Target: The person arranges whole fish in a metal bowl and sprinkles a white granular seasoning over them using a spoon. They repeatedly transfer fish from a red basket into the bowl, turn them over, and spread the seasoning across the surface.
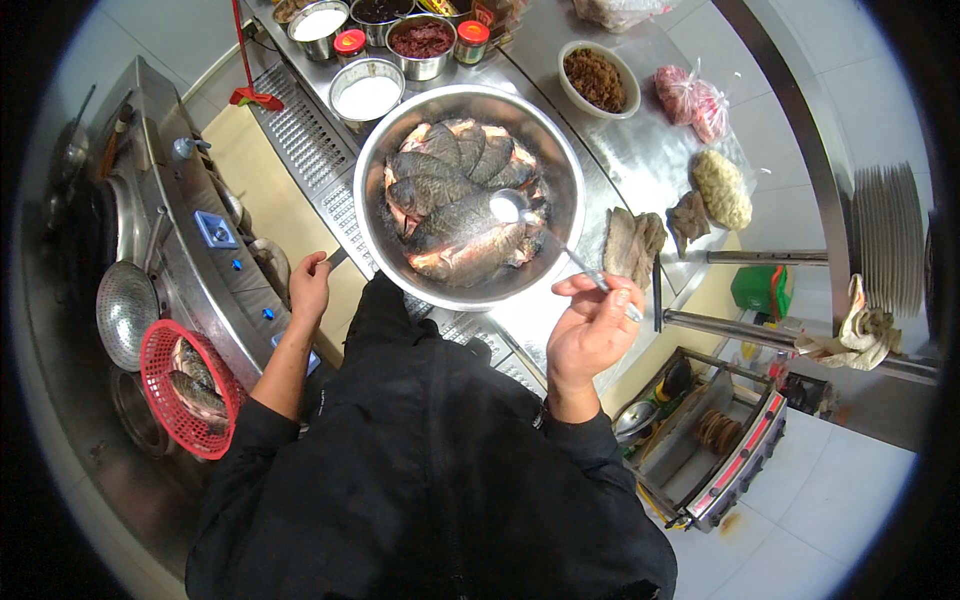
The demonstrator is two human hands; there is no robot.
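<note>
My right hand (592,330) grips the handle of a metal spoon (574,259) near the right rim of a large stainless-steel bowl (369,247). The spoon's bowl, with white powder on it, hangs over whole fish (457,225) with dark scales, laid overlapping in the steel bowl. A faint pale streak shows over the fish to the left of the spoon. My left hand (310,289) hangs low to the left of the bowl, its fingers curled near a dark flat strip whose kind I cannot tell; whether it touches the strip is unclear. A steel pot of white powder (367,97) stands behind the bowl.
A red plastic basket (154,390) with more fish sits on the stove at left, beside a perforated ladle (127,315). Pots and red-lidded jars (472,41) stand at the back. A bowl of brown food (595,79), bagged food (690,101) and cloths (634,244) lie right.
</note>
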